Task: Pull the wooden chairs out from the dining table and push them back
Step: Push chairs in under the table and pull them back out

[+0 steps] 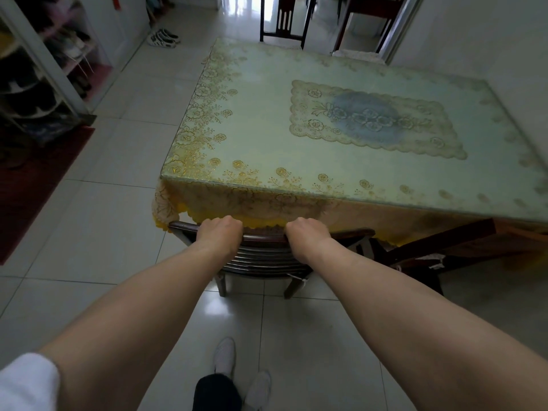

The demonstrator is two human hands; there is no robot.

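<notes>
Below us, at the bottom edge, we see two pale shoes (225,355) on glossy white floor tiles (103,232), with a dark trouser leg beside them and a white sleeve (26,381) at the lower left. Our bare forearms reach forward, and both hands grip the top rail of a dark wooden chair (264,253): the left hand (218,232) and the right hand (307,232) are set apart along the rail, fingers curled over its far edge. That chair stands tucked against the near side of the table (296,137), its backrest just below the hanging yellow fringe of the cloth. A pale green cloth with gold flower borders covers the tabletop, and a lace-patterned mat (376,120) with a blue centre lies on it. Another dark chair (281,22) stands at the far end, and part of a third shows under the table to the right. A shoe rack (44,69) lines the left wall beside a dark red rug (32,185), and a pair of sandals (164,37) sits farther back.
</notes>
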